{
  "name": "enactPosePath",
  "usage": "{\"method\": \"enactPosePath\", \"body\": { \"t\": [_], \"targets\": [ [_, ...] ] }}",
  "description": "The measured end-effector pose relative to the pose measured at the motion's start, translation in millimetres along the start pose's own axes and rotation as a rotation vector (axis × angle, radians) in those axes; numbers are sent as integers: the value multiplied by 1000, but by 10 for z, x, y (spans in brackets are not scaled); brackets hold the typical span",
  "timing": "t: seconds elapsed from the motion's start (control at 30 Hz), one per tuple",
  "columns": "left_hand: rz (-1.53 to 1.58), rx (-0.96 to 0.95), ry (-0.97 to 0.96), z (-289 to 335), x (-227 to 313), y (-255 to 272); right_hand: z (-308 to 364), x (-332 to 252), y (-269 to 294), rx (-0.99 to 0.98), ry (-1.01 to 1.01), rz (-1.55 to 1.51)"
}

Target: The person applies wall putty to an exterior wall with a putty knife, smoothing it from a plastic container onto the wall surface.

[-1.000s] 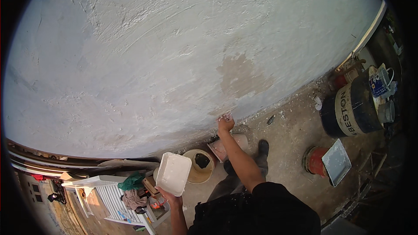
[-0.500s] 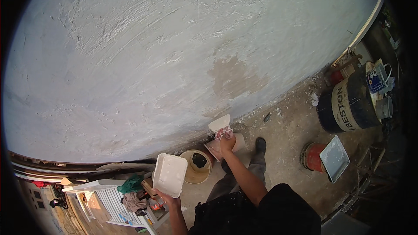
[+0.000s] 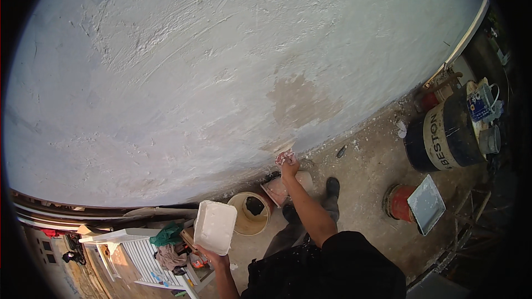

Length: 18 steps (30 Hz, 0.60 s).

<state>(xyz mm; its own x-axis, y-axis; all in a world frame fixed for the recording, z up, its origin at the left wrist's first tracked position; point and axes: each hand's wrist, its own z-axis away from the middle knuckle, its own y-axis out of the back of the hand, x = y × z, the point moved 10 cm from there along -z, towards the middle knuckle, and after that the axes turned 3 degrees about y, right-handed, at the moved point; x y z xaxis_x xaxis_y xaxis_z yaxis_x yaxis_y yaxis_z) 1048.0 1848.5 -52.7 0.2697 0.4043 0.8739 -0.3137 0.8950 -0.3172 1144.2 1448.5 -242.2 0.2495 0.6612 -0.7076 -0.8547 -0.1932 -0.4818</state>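
Holding a plaster-smeared hand tool (image 3: 285,158) low against the wall (image 3: 166,88), the right hand (image 3: 289,168) is curled closed about its reddish grip; whether the blade touches the surface cannot be told. The left hand (image 3: 211,256) grips the near edge of a white rectangular tray (image 3: 215,228), its fingers partly hidden beneath. Above and right of the tool, a brown patch (image 3: 303,101) interrupts the pale coat. Obstructing the wall's foot are a pinkish bucket (image 3: 303,180), crossed by the right forearm, and, just beside it, a cream bucket (image 3: 241,223) containing something dark. At left, a white slatted bench (image 3: 141,257) bears a green cloth (image 3: 166,235) and a brownish cloth (image 3: 169,254). At right, well apart from the hands, stand a red container (image 3: 398,201) with a grey panel (image 3: 426,206) against it and a dark drum (image 3: 417,143) with a pale band; a blue pail (image 3: 479,105) rests on the drum.
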Motion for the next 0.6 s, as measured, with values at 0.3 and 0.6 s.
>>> {"method": "enactPosePath", "body": {
  "t": [0.3,0.6],
  "targets": [
    [36,-17,-5,-30,-8,76,340,-388,-342,1,85,3],
    [35,-47,-9,-10,-5,-55,722,-276,-505,-131,194,127]
  ]
}}
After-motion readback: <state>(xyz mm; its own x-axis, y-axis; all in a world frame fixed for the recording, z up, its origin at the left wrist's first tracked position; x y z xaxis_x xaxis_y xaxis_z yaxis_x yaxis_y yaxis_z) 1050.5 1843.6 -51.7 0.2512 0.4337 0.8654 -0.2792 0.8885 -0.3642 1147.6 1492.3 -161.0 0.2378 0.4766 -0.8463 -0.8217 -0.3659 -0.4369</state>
